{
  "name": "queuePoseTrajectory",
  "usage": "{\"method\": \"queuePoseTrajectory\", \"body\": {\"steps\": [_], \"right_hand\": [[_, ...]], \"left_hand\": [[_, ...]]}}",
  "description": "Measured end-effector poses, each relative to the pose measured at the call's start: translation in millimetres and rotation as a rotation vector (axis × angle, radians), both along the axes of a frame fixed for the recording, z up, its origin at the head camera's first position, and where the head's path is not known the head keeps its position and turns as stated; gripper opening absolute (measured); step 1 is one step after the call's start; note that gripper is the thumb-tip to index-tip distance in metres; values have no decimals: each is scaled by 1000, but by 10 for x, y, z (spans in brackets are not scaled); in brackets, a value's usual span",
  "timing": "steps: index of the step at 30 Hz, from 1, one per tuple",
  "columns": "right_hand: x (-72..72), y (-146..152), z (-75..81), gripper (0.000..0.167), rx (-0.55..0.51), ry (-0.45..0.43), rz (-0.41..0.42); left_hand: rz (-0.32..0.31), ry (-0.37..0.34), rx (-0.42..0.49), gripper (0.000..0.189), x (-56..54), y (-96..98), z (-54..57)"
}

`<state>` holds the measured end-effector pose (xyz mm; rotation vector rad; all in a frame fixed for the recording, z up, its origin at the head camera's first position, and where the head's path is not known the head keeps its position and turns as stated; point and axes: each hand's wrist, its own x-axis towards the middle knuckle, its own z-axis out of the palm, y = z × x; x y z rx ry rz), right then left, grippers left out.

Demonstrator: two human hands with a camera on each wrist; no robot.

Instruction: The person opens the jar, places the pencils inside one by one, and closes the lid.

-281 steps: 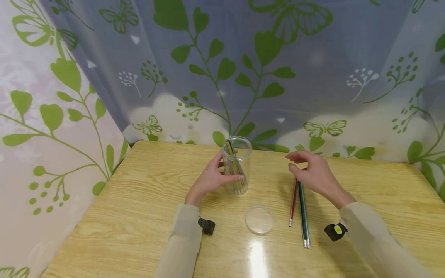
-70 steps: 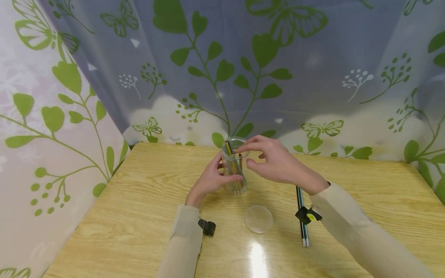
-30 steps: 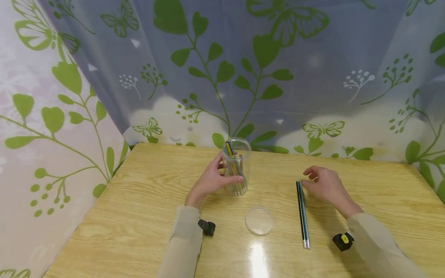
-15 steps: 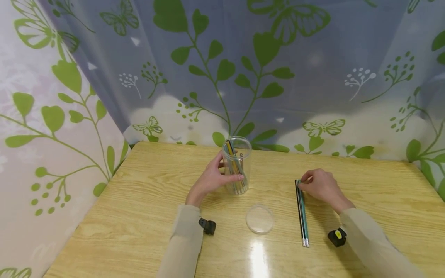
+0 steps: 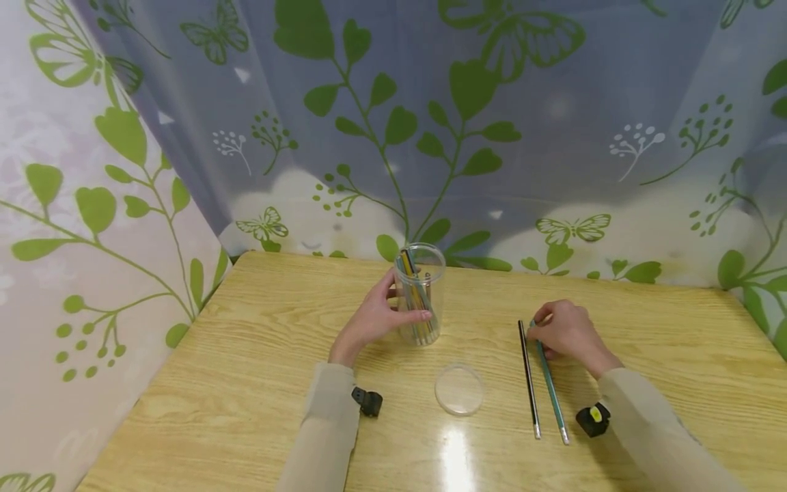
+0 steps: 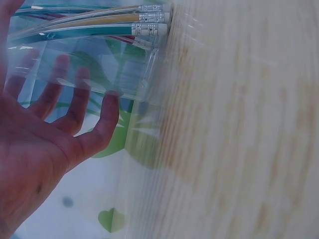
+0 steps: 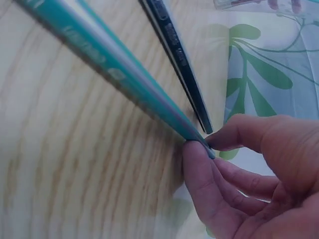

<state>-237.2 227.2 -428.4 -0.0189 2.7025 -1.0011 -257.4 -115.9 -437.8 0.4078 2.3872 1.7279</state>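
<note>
My left hand (image 5: 376,316) grips a clear plastic cup (image 5: 435,301) standing upright near the table's back edge. Several pencils (image 6: 109,25) lean inside it, eraser ends down, as the left wrist view shows. On the right, the thumb and fingertips of my right hand (image 5: 567,333) pinch a teal pencil (image 5: 552,389) near its far end. Its silver eraser end points toward me. Just left of it a black pencil (image 5: 529,383) lies on the table, apart from the teal one; both also appear in the right wrist view.
A round clear lid (image 5: 459,389) lies flat on the wooden table (image 5: 258,383), between the cup and the loose pencils. Behind the table hangs a curtain (image 5: 369,171) printed with leaves and butterflies.
A red pencil has left the table, and a reddish one now stands in the cup. My right hand came back from the cup, pinched the teal pencil and drew it apart from the black one.
</note>
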Motion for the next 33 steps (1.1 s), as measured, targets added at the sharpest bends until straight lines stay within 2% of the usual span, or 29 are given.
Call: {"method": "queuePoseTrajectory", "body": {"steps": [8, 13, 25, 33], "right_hand": [[63, 97, 128, 36, -73, 9, -44], [132, 125, 247, 38, -96, 48, -70], [271, 187, 437, 40, -161, 229, -137], [346, 161, 597, 33, -179, 402, -189]], "left_hand": [[-1, -13, 9, 92, 0, -1, -9], [-3, -5, -3, 94, -3, -2, -7], [-12, 7, 2, 93, 2, -5, -2], [-11, 9, -3, 94, -7, -15, -16]]}}
